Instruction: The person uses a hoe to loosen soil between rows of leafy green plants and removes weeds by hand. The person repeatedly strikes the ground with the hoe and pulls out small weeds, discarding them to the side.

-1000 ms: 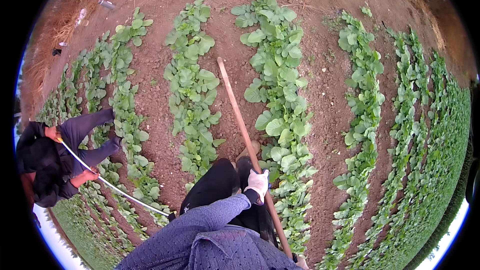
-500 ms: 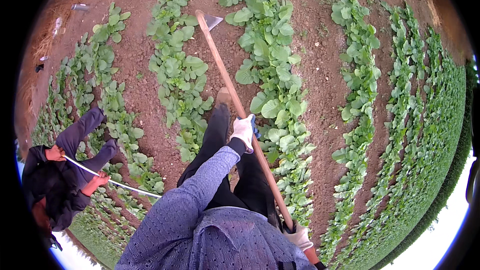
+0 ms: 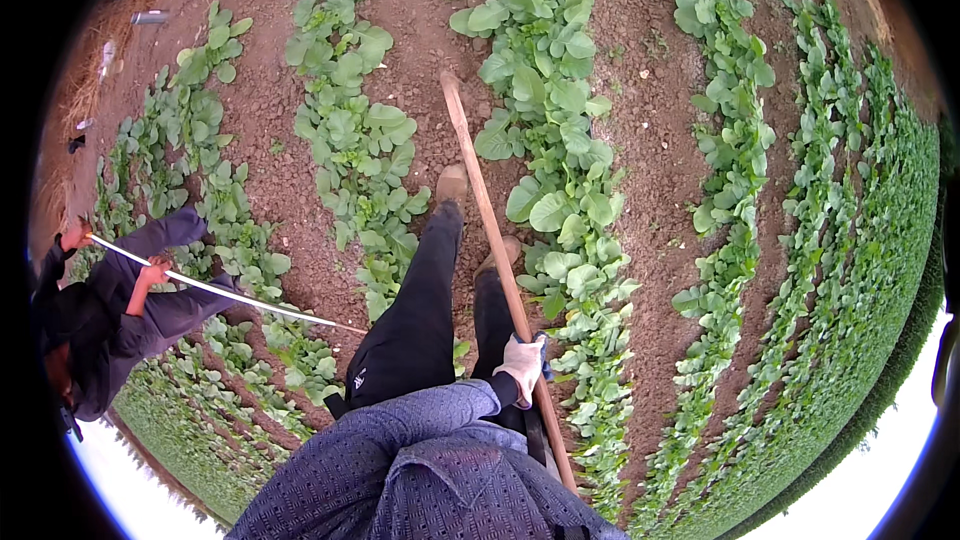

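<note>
A long wooden-handled hoe (image 3: 499, 245) slants from the soil between two leafy rows back toward my right side. My left hand (image 3: 522, 365), in a white glove with blue on the palm side, is closed round the lower part of its handle. The top of the handle reaches the bare furrow ahead of my feet; the metal blade cannot be made out there. My right hand is out of the picture. My brown shoes (image 3: 452, 183) stand in the furrow, just left of the handle.
Rows of green leafy plants (image 3: 545, 90) run along both sides of the furrow. At the left, another person (image 3: 110, 310) in dark clothes holds a long white-handled tool (image 3: 215, 288) reaching toward my left leg. A grey cylinder (image 3: 150, 17) lies at the far left edge.
The hoe has come back toward me and its blade has dropped from view. My left hand moved down and right with it; my right hand left the picture. The other person's tool shifted.
</note>
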